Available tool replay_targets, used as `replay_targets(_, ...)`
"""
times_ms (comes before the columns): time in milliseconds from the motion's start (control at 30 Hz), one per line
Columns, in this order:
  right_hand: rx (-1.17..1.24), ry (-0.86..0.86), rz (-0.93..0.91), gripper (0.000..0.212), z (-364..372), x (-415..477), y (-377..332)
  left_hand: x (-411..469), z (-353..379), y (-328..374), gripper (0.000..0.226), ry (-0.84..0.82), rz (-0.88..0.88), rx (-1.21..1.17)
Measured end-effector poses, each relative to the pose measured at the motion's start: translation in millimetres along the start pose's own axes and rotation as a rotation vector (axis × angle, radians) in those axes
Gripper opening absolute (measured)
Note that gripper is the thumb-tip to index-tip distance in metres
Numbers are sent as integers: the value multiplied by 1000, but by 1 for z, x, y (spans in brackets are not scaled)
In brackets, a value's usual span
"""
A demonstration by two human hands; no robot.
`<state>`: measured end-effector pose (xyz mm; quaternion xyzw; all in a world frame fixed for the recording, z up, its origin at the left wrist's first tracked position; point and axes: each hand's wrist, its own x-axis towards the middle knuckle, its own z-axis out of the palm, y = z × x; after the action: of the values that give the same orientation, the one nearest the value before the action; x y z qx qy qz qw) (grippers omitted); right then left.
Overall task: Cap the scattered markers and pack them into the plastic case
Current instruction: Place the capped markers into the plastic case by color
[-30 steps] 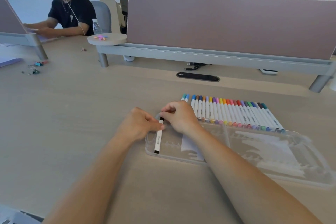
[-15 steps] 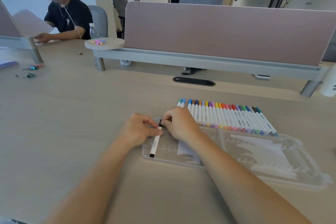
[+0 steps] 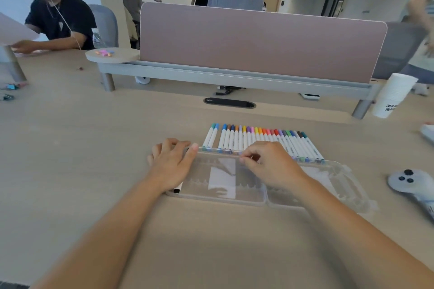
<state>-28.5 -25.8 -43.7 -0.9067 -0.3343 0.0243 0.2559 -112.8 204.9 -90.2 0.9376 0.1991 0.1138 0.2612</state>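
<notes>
Our left hand (image 3: 172, 164) lies flat, grip open; we should press the marker (image 3: 177, 189) squarely into the case (image 3: 234, 202). We cannot tell what the right hand (image 3: 272, 166) grips.

A pale wood-grain table (image 3: 94, 148) carries a clear plastic case (image 3: 223, 202) lying open and flat near its front edge, with a row of capped markers (image 3: 258, 141) side by side just behind it, their near ends at the case's far rim. Further back are a black cable slot (image 3: 229, 102) and a pink divider (image 3: 258, 42) on grey legs. A grey controller (image 3: 408, 180) and stacked paper cups (image 3: 392, 94) lie to the right, binder clips (image 3: 10, 88) far left.
</notes>
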Motion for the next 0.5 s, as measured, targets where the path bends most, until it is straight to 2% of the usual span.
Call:
replay_targets(133, -71, 3, 15, 13, -16, -5, 10, 1, 1, 0, 53, -65, 30, 17)
replay_targets(200, -102, 20, 5, 15, -27, 0, 16, 5, 3, -4, 58, -39, 44, -7)
replay_targets(333, -137, 41, 14, 15, -48, 14, 37, 8, 4, -14, 51, -6, 36, 7)
replay_targets(400, -161, 58, 61, 14, -57, 18, 53, 8, 5, -13, 55, -44, 85, 55)
replay_targets(500, -185, 76, 166, 15, -66, 22, 83, 8, 7, -9, 47, -76, 105, 96)
